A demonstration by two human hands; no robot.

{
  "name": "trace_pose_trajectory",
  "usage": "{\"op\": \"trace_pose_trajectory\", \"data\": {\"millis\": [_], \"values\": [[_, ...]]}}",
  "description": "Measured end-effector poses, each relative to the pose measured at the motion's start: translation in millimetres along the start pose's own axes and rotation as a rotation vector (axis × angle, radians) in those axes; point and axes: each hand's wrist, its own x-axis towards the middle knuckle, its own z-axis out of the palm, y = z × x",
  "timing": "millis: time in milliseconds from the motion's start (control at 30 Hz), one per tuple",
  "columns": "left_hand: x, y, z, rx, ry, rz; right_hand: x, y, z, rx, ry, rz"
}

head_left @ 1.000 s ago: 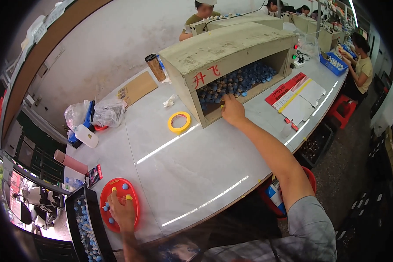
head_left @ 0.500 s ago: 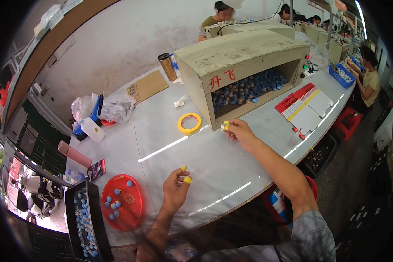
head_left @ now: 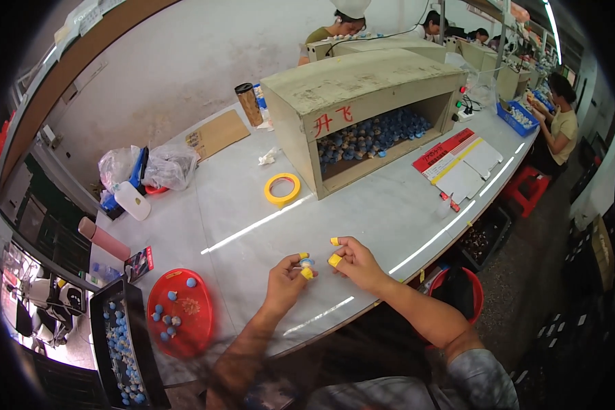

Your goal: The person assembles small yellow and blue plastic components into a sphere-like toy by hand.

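Note:
Over the grey tabletop (head_left: pixel 253 232), my left hand (head_left: pixel 285 281) pinches a small round blue-and-white piece (head_left: pixel 307 263) between thumb and finger. Yellow tape wraps those fingertips. Just to its right is my right hand (head_left: pixel 360 265), with thumb and index finger apart and also capped in yellow tape; nothing shows between them. The piece's details are too small to make out. Many similar blue pieces (head_left: pixel 376 137) fill the open front of a beige box (head_left: pixel 299 109) beyond my hands.
A red plate (head_left: pixel 203 307) with several blue pieces and a black tray (head_left: pixel 158 372) of more lie at left. Yellow tape roll (head_left: pixel 270 195), pink bottle (head_left: pixel 106 239), white bottle (head_left: pixel 132 201) and red-and-white cardboard (head_left: pixel 447 154) lie around. Other people sit farther along the bench.
My right hand has come from the box's front corner back to beside my left hand. A small blue-and-white piece, earlier at my right fingertips, now shows in my left hand.

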Motion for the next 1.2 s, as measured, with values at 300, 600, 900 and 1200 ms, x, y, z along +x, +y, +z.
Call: {"op": "trace_pose_trajectory", "data": {"millis": [300,600,900,1200], "values": [[-4,8,-24,-0.245,-0.078,-0.264,-48,-15,-161,-1.024,1.295,-0.357],[-3,9,-24,-0.224,-0.104,-0.366,-12,-12,-172,-0.849,0.920,-0.347],[0,11,-38,-0.417,-0.074,-0.416,-15,-7,0,-0.200,0.118,-0.110],[-4,13,-38,-0.350,-0.112,-0.409,-12,0,37,-0.494,0.103,-0.441]]}}
